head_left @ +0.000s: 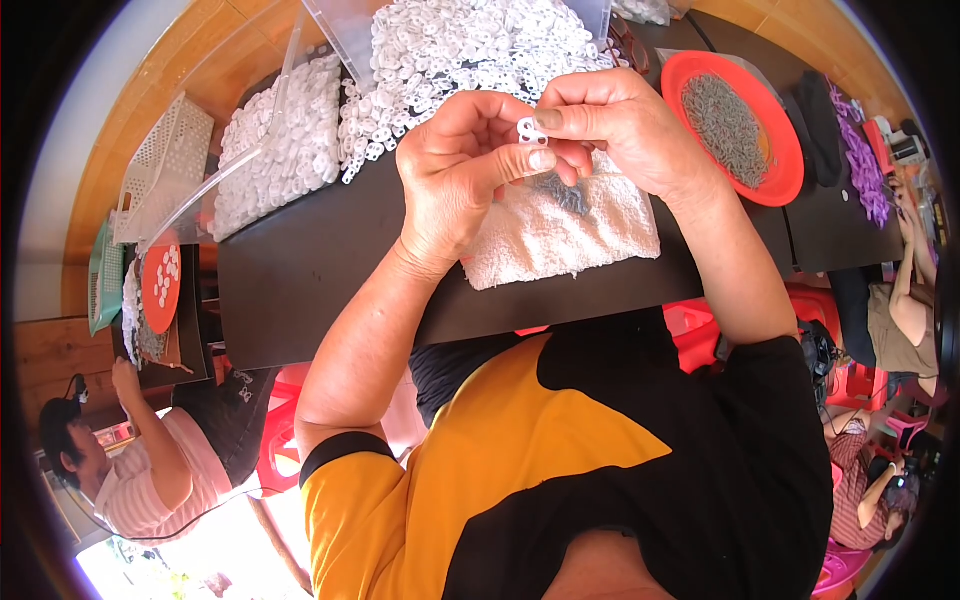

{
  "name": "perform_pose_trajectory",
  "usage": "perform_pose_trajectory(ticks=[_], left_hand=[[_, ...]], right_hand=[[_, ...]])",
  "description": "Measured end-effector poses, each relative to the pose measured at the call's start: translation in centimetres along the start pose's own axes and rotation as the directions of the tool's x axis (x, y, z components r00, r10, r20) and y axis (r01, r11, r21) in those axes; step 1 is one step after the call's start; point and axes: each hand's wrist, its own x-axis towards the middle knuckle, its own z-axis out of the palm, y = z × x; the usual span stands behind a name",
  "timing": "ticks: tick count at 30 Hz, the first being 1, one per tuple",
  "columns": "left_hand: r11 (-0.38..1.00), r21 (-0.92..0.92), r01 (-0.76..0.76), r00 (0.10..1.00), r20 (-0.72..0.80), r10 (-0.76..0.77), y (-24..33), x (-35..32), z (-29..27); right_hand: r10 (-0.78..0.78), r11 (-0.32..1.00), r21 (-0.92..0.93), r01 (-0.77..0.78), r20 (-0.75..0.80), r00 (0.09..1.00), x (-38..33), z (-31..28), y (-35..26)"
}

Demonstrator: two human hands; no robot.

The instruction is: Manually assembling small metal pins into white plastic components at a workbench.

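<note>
A small white plastic piece with holes (531, 132) is held up above the table. My left hand (455, 165) pinches it between thumb and fingers, with the thumb along its lower edge. My right hand (620, 120) closes on the piece's upper right side, thumb pressed against it; whether those fingers also hold some smaller part is hidden. Beneath both hands lies a folded pale towel (570, 245), with a little heap of grey metal pins or screws (567, 193) on it, partly covered by my right fingers.
Piles of similar white pieces (470, 45) spread across the back, beside a bagged pile (280, 150). A red plate (785, 175) of grey metal parts stands right. Purple pieces (862, 160) lie farther right. Other people sit at left (165, 460) and right (900, 320).
</note>
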Motion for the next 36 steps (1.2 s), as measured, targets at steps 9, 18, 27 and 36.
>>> perform_pose_trajectory(ticks=[9,18,27,36], left_hand=[[0.986,0.095,-0.138,0.990,0.004,0.138,-0.3,-0.2,0.1],[0.980,0.052,-0.190,0.982,0.030,0.188,-0.4,-0.2,0.2],[0.959,0.109,-0.261,0.965,0.026,0.260,-1.1,0.0,-0.1],[0.937,0.162,-0.309,0.951,0.078,0.300,-0.6,-0.4,-0.2]], right_hand=[[-0.013,0.999,-0.037,0.012,-0.038,0.999,-0.2,-0.1,-0.6],[-0.028,0.996,-0.080,0.024,-0.044,0.999,-0.3,-0.3,-0.4],[-0.004,0.998,-0.068,0.000,-0.053,0.999,-0.5,0.4,-0.7],[0.026,0.999,-0.038,-0.026,0.010,1.000,-0.6,0.3,-0.5]])
